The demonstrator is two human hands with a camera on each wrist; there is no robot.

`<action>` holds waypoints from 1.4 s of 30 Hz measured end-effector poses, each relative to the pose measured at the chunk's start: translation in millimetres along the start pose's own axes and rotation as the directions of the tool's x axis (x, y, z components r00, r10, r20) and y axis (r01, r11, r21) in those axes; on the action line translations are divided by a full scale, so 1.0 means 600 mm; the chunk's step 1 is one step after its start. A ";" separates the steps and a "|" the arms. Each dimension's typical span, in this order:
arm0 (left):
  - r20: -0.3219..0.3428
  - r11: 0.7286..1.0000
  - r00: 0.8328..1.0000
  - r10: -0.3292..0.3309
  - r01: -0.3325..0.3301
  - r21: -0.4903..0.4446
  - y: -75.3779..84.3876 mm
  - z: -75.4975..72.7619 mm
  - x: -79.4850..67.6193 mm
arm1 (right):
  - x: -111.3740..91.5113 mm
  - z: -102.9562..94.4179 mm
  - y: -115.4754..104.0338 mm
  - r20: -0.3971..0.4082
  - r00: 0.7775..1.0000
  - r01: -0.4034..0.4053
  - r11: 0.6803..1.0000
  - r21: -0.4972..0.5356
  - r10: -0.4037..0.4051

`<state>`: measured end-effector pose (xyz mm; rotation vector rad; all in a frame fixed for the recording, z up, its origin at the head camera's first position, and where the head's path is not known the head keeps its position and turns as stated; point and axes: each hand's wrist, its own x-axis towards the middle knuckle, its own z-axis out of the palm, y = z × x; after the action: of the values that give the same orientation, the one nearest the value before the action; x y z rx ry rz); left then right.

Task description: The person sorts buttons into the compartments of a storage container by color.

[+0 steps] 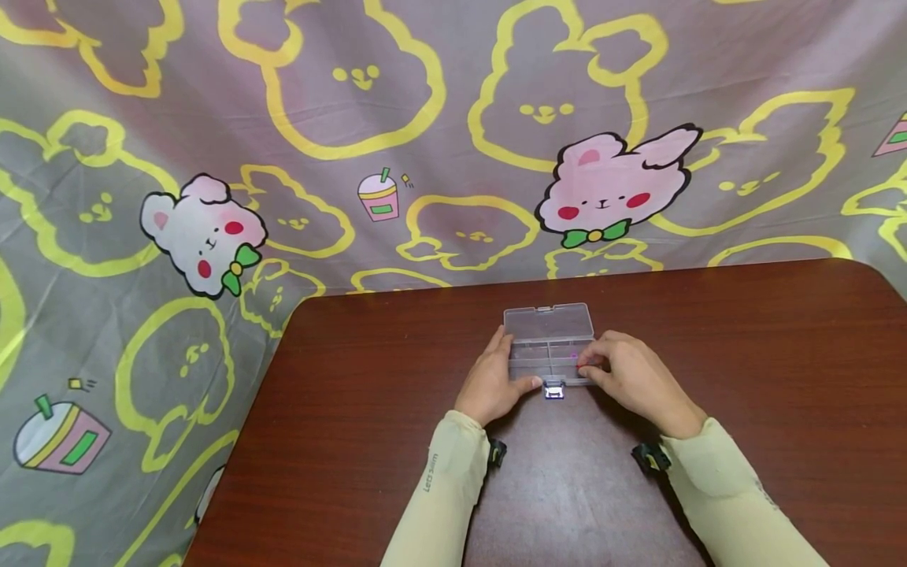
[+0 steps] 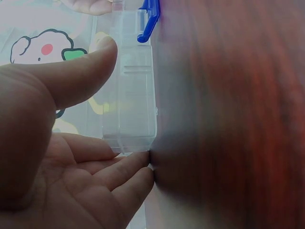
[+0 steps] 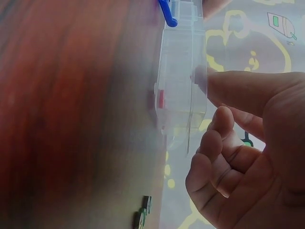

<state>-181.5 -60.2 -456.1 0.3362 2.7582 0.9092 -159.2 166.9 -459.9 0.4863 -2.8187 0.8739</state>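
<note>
Two hands of mine are at a clear plastic box (image 1: pixel 530 368), which sits on the brown table (image 1: pixel 354 441) in front of me. Its lid (image 1: pixel 547 324) stands raised along the far side, and its blue latch (image 2: pixel 151 21) hangs at the near edge. Dividers split the inside into compartments.

My left hand (image 1: pixel 489 386) is spread around the near left corner, fingers stretched out against the left end and thumb reaching along the near side toward the latch. My right hand (image 1: pixel 631 378) is at the right end, with thumb and forefinger close together over the rim and the other fingers curled in. I cannot tell whether those two fingertips pinch anything. Just beside them shows a small red piece (image 3: pixel 161 99); through the box wall it appears low down, near the bottom. A purple speck (image 1: pixel 575 355) shows in the far right compartment.

Pale yellow sleeves (image 1: pixel 442 488) cover my forearms, with black fittings (image 1: pixel 650 457) at the wrists. Behind the table hangs a grey curtain (image 1: pixel 453 169) with yellow outlines and cartoon rabbits.
</note>
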 end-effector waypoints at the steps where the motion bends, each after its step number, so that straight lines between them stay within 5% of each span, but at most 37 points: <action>1: 0.001 1.000 1.000 0.000 0.000 0.000 0.000 0.000 0.000 | 0.000 0.000 0.000 0.000 1.000 0.001 1.000 -0.001 -0.001; 42: -0.002 1.000 1.000 0.013 -0.013 0.013 -0.003 0.002 0.002 | -0.015 -0.051 0.018 -0.009 0.996 -0.088 0.996 0.022 0.089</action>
<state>-182.5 -60.9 -458.2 0.3554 2.7682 0.8954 -153.1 195.1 -442.8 0.3610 -2.8436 0.9216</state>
